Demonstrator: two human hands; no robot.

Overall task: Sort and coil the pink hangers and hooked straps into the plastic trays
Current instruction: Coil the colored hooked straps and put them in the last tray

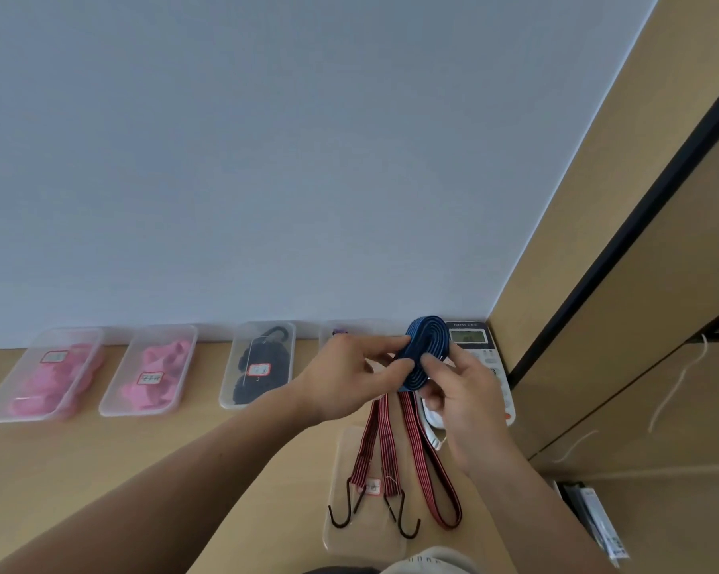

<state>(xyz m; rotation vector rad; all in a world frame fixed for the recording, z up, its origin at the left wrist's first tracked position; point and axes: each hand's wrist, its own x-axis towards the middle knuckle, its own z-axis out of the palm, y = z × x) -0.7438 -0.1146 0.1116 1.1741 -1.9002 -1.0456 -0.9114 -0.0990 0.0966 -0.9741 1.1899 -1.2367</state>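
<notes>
Along the wall, the leftmost tray and second tray are holding pink hangers, and the third tray a coiled black strap; these appear finished. Red striped straps are lying uncoiled across the near tray. The left hand and right hand are pinching the blue strap, nearly coiled, above the table.
</notes>
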